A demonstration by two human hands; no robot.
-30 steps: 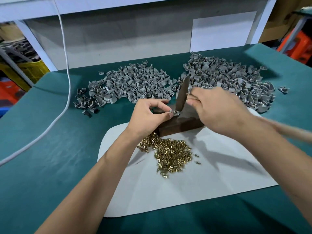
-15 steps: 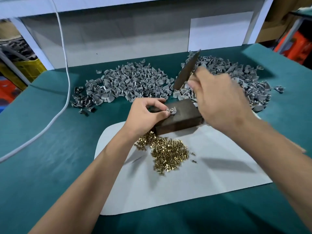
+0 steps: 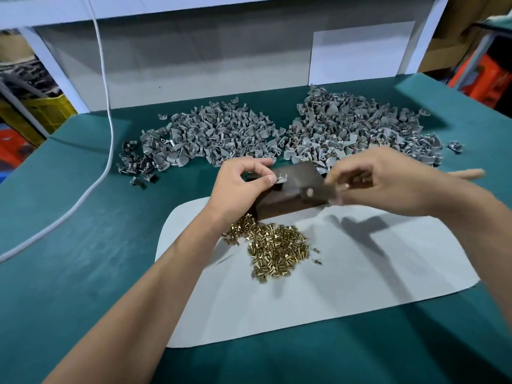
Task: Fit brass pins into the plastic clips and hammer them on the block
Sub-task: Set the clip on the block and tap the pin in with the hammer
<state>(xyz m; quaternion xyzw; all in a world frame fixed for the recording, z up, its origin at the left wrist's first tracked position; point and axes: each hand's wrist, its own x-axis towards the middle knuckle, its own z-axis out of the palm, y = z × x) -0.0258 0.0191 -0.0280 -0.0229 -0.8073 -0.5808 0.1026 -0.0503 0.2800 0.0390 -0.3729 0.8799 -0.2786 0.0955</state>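
My left hand (image 3: 240, 184) pinches a small grey plastic clip (image 3: 281, 179) on top of the dark block (image 3: 279, 207), which stands at the far edge of the white sheet (image 3: 346, 275). My right hand (image 3: 388, 181) grips the wooden handle (image 3: 468, 173) of a flat metal hammering blade (image 3: 302, 180). The blade lies low over the block, its left end at the clip. A heap of brass pins (image 3: 273, 249) lies on the sheet just in front of the block.
Two heaps of grey clips lie behind the block on the green table: a left pile (image 3: 210, 137) and a right pile (image 3: 363, 128). A white cable (image 3: 109, 151) runs down the table's left side. A grey back panel (image 3: 207, 56) closes the far edge.
The blade was raised half a second ago and has swung down flat onto the clip on the block. My left hand has stayed pinching the clip.
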